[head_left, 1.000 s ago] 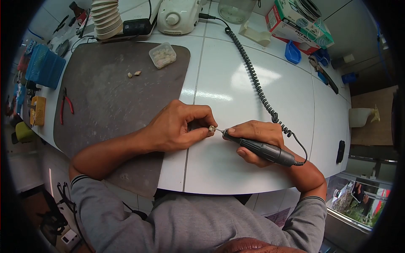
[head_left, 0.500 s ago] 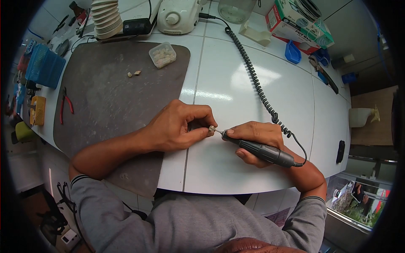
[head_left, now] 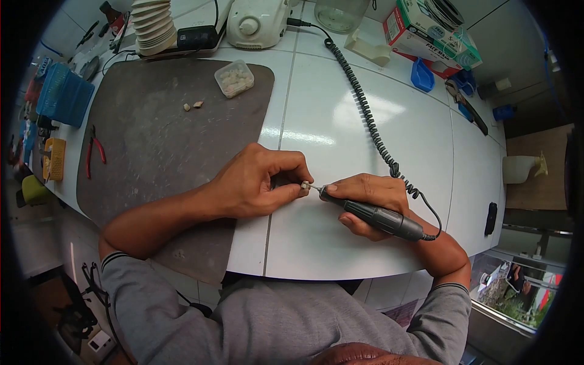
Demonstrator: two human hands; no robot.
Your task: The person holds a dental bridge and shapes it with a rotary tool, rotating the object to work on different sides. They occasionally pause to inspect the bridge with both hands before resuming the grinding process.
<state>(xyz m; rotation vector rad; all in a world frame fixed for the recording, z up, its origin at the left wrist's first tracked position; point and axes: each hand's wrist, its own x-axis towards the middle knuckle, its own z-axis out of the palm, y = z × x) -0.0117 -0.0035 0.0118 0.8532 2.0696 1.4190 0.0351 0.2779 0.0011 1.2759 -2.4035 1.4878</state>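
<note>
White tiled worktop [head_left: 340,249] with a dark mat [head_left: 146,140] covering its left part. On the mat's far right lies an open clear container [head_left: 234,79] of pale pieces; two small pieces [head_left: 193,106] lie to its left, and red-handled pliers [head_left: 93,152] rest near the left edge. The left hand [head_left: 255,182] pinches a small pale piece [head_left: 305,185] between thumb and fingertips, above the worktop just right of the mat. The right hand [head_left: 371,201] grasps a black rotary handpiece [head_left: 383,219], fingers wrapped around its barrel, the thin metal bit [head_left: 315,188] pointing left and meeting the held piece; whether it cuts cannot be told. A coiled black cord [head_left: 365,106] runs from the handpiece to a white control unit [head_left: 252,25] at the far side.
</note>
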